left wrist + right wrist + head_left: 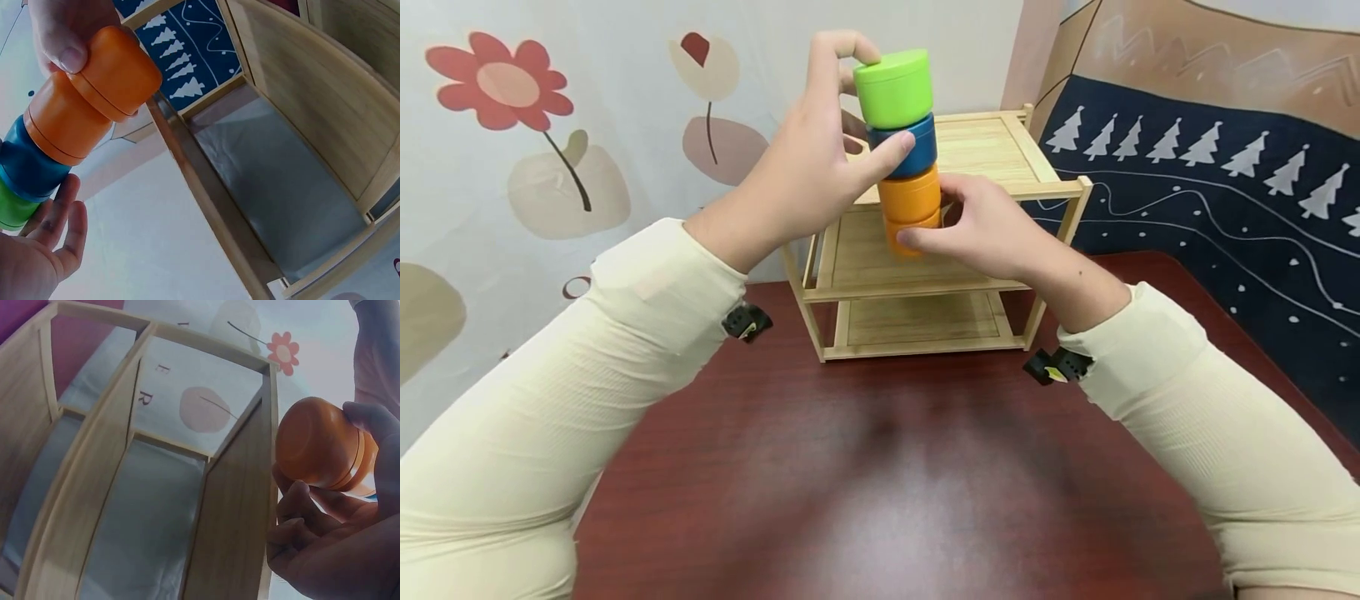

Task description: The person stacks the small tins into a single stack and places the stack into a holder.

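A stack of round plastic cups is held upright, slightly tilted, in front of the shelf. Its top piece is a light green cup (pixel 895 92), with a blue cup (pixel 916 148) under it and orange cups (pixel 912 198) at the bottom. My left hand (pixel 812 158) grips the upper part, index fingertip on the green top and thumb across the blue cup. Lower down, my right hand (pixel 988 225) holds the orange part, its thumb on the near side. The left wrist view shows the rounded bottom orange cup (pixel 122 72); in the right wrist view its underside faces the camera.
Behind the hands a wooden shelf (pixel 917 293) with several tiers stands on the dark red table (pixel 880 467). A flower-patterned curtain (pixel 625 100) hangs at the left and back. To the right is a dark blue cloth (pixel 1210 200) with white trees.
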A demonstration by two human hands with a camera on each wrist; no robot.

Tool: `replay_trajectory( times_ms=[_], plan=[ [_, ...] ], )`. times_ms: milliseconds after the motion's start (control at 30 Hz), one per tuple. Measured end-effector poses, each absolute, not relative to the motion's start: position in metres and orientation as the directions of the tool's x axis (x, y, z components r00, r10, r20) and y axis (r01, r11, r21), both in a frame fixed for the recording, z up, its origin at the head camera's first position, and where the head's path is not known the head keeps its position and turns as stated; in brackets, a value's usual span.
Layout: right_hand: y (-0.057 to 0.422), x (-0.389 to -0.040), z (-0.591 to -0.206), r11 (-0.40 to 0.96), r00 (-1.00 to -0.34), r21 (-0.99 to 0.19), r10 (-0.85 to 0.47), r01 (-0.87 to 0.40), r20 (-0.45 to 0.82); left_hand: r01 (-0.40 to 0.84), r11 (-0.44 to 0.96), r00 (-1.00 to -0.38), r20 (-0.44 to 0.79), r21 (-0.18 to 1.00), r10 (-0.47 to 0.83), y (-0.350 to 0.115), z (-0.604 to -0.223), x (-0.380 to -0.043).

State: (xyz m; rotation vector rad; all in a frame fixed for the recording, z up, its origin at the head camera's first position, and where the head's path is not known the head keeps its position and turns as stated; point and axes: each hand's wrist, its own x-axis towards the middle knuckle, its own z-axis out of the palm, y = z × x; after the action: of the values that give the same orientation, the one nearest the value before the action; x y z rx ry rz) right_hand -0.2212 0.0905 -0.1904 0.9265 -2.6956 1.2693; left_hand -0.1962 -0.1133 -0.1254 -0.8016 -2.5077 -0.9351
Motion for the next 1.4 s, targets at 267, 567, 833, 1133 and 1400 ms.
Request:
replay_trajectory(
  times_ms=[267,567,833,1133,1400],
  plan=[
    [0.09,-0.227,-0.183,0.513,-0.848,-0.706,-0.469,-0.488,0.245,0.619,0.621,-0.777,0.491,0.48,0.395,-0.113,-0.123,-0.204],
    [0.089,-0.233,-0.175,0.53,-0.851,-0.683,-0.443,-0.503,0.282,0.648,0.627,-0.744,0.534,0.432,0.401,-0.111,-0.125,-0.211],
    [0.089,-0.239,-0.169,0.551,-0.851,-0.661,-0.437,-0.509,0.29,0.649,0.63,-0.74,0.546,0.425,0.393,-0.109,-0.126,-0.217],
    [0.089,-0.247,-0.163,0.601,-0.858,-0.62,-0.429,-0.504,0.281,0.639,0.609,-0.747,0.566,0.469,0.348,-0.105,-0.128,-0.225],
    [0.088,-0.252,-0.163,0.596,-0.852,-0.616,-0.435,-0.514,0.291,0.648,0.586,-0.735,0.601,0.486,0.314,-0.102,-0.133,-0.232]
  ],
)
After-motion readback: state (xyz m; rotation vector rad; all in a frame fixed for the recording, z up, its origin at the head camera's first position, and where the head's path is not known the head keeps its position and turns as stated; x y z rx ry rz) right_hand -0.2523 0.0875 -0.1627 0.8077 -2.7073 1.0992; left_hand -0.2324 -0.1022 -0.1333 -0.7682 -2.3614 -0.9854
